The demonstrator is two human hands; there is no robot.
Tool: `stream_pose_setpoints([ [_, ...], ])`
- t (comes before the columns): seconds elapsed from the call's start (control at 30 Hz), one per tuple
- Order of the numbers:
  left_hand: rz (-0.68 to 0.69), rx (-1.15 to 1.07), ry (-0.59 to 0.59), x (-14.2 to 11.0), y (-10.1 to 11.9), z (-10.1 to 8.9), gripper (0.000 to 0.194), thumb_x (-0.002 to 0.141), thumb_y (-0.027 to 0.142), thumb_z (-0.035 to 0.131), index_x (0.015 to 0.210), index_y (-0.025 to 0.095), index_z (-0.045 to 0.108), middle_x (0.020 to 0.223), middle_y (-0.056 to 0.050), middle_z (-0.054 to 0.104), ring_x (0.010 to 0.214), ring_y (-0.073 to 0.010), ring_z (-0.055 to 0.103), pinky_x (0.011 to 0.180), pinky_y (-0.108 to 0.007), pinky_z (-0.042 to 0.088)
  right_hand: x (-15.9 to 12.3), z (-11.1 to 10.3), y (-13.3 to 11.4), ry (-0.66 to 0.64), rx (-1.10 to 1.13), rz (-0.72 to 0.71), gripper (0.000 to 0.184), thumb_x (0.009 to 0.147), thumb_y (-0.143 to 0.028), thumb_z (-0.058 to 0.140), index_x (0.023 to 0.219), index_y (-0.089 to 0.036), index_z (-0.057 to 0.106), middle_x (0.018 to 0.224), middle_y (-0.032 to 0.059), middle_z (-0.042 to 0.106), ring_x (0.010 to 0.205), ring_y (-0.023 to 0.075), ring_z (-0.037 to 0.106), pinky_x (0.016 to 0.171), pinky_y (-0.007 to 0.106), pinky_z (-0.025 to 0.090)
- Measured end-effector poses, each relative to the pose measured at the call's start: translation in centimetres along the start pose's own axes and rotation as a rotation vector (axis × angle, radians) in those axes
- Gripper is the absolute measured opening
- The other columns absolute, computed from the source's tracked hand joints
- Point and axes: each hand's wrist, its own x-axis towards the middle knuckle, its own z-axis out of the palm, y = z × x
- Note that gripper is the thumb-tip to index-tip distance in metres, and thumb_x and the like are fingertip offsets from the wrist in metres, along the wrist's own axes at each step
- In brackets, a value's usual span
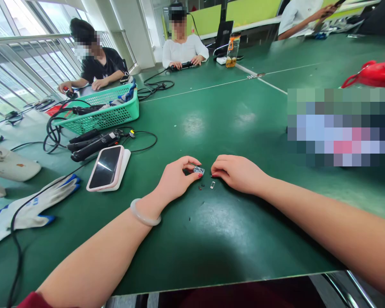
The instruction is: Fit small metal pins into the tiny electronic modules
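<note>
Left hand (177,177) pinches a grey part (198,170), I think to steady it; right hand (235,172), at its three o'clock, curls, whether gripping something I cannot tell

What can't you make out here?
Head view:
Small gray part in the left hand: details too small.
Right hand: anything it pinches, hidden by its fingers.
Green basket: lower contents, mostly hidden behind its wall.
Red object: cut off by right edge.

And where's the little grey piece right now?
In the head view, the little grey piece is near the middle, at the thumb and fingertips of the left hand, just left of the right hand.
</note>
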Motion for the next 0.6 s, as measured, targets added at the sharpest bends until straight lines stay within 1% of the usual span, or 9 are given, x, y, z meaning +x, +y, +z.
stream_pose_setpoints([
  [0.13,-0.002,0.01,-0.016,-0.2,0.2,0.2,0.024,0.069,0.028,0.071,0.089,0.02,0.061,0.082,0.0,0.069,0.076,-0.0148,0.063,0.078,-0.03,0.048,-0.1,0.1,-0.9,0.133,0.216,0.015,0.013,0.085,-0.019,0.053,0.076,-0.02,0.062,0.077,0.0007,0.06,0.07,0.0127,0.054,0.066,0.025,0.04],
  [0.2,0.007,-0.009,-0.029,-0.3,0.4,0.3,0.025,0.067,0.031,0.073,0.085,0.02,0.059,0.082,0.0,0.069,0.077,-0.0153,0.063,0.077,-0.03,0.047,-0.1,0.2,-1.5,0.18,0.304,0.016,0.012,0.084,-0.018,0.054,0.075,-0.02,0.062,0.076,0.0003,0.059,0.068,0.0118,0.052,0.063,0.024,0.039],
  [0.37,0.079,-0.023,-0.03,-0.6,0.7,0.4,0.028,0.063,0.034,0.076,0.077,0.019,0.057,0.08,0.0,0.066,0.08,-0.0154,0.06,0.077,-0.029,0.046,-0.2,0.2,-2.5,0.223,0.385,0.011,0.012,0.083,-0.02,0.055,0.074,-0.019,0.063,0.075,0.0003,0.057,0.064,0.0108,0.05,0.06,0.024,0.038],
  [0.6,0.117,-0.058,-0.038,-0.5,0.7,0.3,0.027,0.063,0.033,0.077,0.076,0.018,0.057,0.08,0.0,0.065,0.082,-0.0158,0.06,0.08,-0.03,0.046,-0.2,0.0,-2.4,0.245,0.46,0.016,0.011,0.08,-0.021,0.058,0.071,-0.019,0.064,0.075,0.0005,0.057,0.059,0.0093,0.046,0.056,0.024,0.038],
])
